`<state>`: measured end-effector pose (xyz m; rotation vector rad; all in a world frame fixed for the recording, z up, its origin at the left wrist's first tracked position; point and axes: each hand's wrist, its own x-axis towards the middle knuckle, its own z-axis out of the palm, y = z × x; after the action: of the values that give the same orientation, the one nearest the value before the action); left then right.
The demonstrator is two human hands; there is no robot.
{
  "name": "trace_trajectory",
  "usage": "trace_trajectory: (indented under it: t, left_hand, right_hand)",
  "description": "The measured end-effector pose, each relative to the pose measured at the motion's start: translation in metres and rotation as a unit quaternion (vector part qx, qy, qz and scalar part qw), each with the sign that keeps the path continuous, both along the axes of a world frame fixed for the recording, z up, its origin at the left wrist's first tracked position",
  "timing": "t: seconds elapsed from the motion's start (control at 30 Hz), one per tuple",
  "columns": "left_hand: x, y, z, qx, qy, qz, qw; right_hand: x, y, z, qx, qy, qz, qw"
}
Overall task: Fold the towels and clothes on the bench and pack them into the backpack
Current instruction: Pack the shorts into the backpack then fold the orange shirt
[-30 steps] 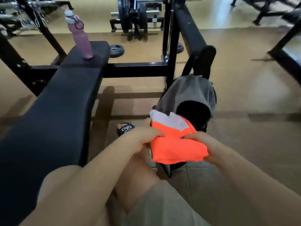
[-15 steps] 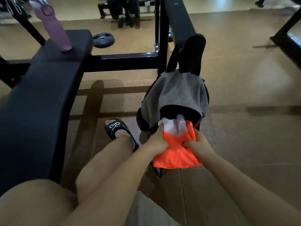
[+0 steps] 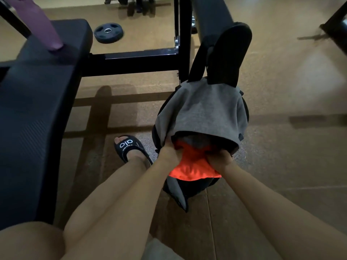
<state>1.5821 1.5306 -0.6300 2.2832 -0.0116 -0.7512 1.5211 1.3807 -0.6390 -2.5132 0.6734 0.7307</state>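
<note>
A grey backpack (image 3: 202,111) with black trim stands on the floor to the right of the bench, its mouth open toward me. A folded orange garment (image 3: 193,166) sits halfway inside that opening, its far end hidden in the dark interior. My left hand (image 3: 170,153) grips the garment's left side at the bag's rim. My right hand (image 3: 218,159) grips its right side, fingers tucked into the opening. The black padded bench (image 3: 35,102) runs along the left with no cloth visible on it.
A purple water bottle (image 3: 45,25) stands on the bench's far end. A black rack frame (image 3: 142,61) and its upright stand behind the backpack. A weight plate (image 3: 108,32) lies on the floor beyond. My foot in a black slide sandal (image 3: 129,149) is left of the bag.
Both hands have pushed the orange garment from in front of the backpack down into its opening; its white part is now out of sight inside. The view has dropped closer to the bag.
</note>
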Motion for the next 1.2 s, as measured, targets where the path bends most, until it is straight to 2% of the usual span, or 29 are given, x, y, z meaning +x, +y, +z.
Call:
trace_trajectory:
  t: [0.07, 0.2, 0.3, 0.33, 0.4, 0.47, 0.53, 0.67, 0.83, 0.93, 1.03, 1.2]
  left_hand:
    - [-0.002, 0.005, -0.018, -0.004, -0.009, -0.015, 1.0]
    - [-0.008, 0.005, -0.018, -0.011, -0.036, -0.042, 0.998]
    - [0.0, 0.001, -0.017, -0.016, -0.056, -0.041, 0.997]
    - [0.003, 0.0, -0.022, -0.007, -0.077, -0.046, 0.996]
    - [0.005, 0.0, -0.03, 0.024, -0.09, -0.086, 0.992]
    - [0.003, 0.001, -0.036, 0.056, -0.038, -0.124, 0.99]
    - [0.002, 0.0, -0.043, 0.096, 0.008, -0.165, 0.982]
    - [-0.004, 0.002, -0.038, 0.152, 0.034, -0.252, 0.955]
    - [-0.015, 0.01, 0.008, 0.149, 0.044, -0.288, 0.945]
    - [-0.022, 0.014, 0.056, 0.12, -0.009, -0.305, 0.945]
    - [-0.026, 0.03, 0.101, 0.099, -0.079, -0.265, 0.956]
    - [-0.037, 0.068, 0.17, 0.041, -0.171, -0.17, 0.97]
  right_hand:
    - [0.001, 0.0, -0.006, -0.027, -0.003, 0.049, 0.998]
    - [0.004, 0.011, -0.007, 0.05, -0.133, -0.106, 0.984]
    - [0.006, 0.014, -0.004, 0.002, -0.18, -0.092, 0.979]
    - [0.007, 0.013, -0.005, -0.013, -0.167, -0.077, 0.983]
    - [0.009, 0.009, -0.01, -0.034, -0.085, -0.039, 0.995]
    - [0.01, 0.007, -0.015, -0.056, -0.014, 0.009, 0.998]
    - [0.01, 0.007, -0.018, -0.073, -0.007, 0.04, 0.996]
    - [0.006, 0.009, -0.013, -0.101, -0.025, 0.039, 0.994]
    - [-0.006, 0.029, 0.009, -0.107, -0.134, 0.067, 0.983]
    - [-0.006, 0.043, 0.036, -0.078, -0.156, 0.087, 0.981]
    - [-0.011, 0.056, 0.074, -0.028, -0.208, 0.099, 0.973]
    - [-0.027, 0.072, 0.141, 0.071, -0.289, 0.06, 0.953]
